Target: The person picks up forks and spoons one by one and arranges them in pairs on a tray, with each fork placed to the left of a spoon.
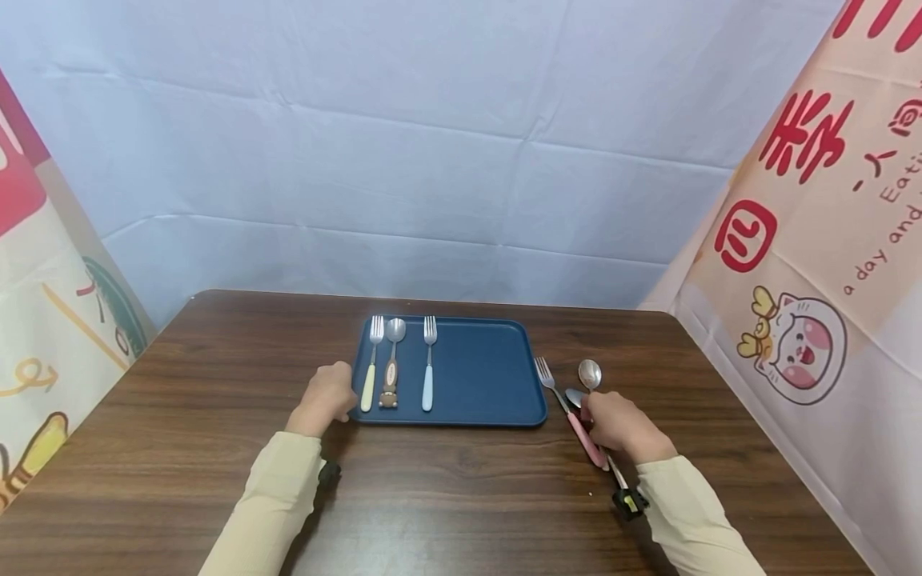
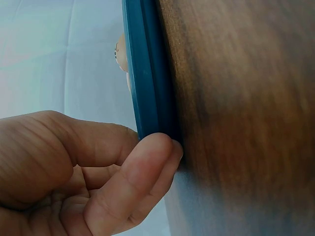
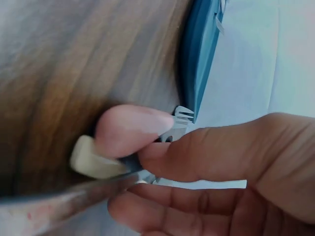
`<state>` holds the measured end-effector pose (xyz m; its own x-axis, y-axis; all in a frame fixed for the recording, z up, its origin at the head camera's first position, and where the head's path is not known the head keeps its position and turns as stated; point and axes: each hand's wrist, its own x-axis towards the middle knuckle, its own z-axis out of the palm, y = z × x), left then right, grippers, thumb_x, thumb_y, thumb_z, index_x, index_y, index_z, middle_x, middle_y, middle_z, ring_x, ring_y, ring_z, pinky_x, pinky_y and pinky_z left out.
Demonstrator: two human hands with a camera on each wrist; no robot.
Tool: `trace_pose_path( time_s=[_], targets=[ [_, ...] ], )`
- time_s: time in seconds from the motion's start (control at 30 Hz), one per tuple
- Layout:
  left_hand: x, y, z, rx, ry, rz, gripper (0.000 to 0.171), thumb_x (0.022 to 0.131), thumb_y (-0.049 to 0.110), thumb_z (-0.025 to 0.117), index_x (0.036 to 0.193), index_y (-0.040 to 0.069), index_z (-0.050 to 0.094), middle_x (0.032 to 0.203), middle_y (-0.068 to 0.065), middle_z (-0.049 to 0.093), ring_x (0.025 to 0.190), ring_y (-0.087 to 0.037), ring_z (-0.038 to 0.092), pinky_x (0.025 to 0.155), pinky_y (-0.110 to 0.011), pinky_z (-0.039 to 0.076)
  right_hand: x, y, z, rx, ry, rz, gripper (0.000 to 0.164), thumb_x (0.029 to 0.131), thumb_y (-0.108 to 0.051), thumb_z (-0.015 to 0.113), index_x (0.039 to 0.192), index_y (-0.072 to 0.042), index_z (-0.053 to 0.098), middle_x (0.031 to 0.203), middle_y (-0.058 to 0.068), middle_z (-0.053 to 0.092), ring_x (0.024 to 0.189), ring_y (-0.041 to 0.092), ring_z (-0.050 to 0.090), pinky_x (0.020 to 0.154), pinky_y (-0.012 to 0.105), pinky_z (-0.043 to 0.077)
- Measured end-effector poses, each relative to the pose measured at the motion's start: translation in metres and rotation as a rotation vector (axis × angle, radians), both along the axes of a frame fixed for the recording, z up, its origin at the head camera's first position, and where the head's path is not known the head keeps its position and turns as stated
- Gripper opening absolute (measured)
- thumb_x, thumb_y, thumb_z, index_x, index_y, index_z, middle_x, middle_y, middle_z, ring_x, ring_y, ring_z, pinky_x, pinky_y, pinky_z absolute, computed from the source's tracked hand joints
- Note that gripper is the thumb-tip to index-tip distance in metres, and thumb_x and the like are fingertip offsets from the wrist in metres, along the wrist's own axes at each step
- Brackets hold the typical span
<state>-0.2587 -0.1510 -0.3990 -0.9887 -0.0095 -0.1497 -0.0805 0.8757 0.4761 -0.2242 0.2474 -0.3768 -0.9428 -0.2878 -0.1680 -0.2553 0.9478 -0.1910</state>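
My left hand grips the left edge of the blue tray; the left wrist view shows thumb and fingertips around its rim. On the tray lie a yellow-handled fork, a brown bear-handled spoon and a blue-handled fork. To the tray's right, my right hand pinches a spoon, its bowl beyond the fingers and its pale handle running back under the wrist. Beside it lie a pink-handled fork and another spoon, mostly hidden. A blurred cream handle shows beneath the fingers.
The wooden table carries everything. A pale cloth hangs behind it, and printed cloths hang at both sides. The pink-handled fork's tines sit close to the tray's right rim.
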Motion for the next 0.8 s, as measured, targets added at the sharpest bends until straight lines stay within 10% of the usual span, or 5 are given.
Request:
trace_pose_path(
  time_s=[0.8],
  targets=[
    [0.0013, 0.0003, 0.0014, -0.006, 0.003, -0.014, 0.014, 0.074, -0.009, 0.054, 0.088, -0.011, 0.058, 0.068, -0.015, 0.053, 0.053, -0.019, 0.057, 0.045, -0.025, 0.047, 0.0065, 0.0077, -0.0063, -0.062, -0.060, -0.183, 0.022, 0.074, 0.007, 0.056, 0.056, -0.005, 0.054, 0.042, 0.002, 0.047, 0.036, 0.014, 0.050, 0.036, 0.023, 0.038]
  ],
)
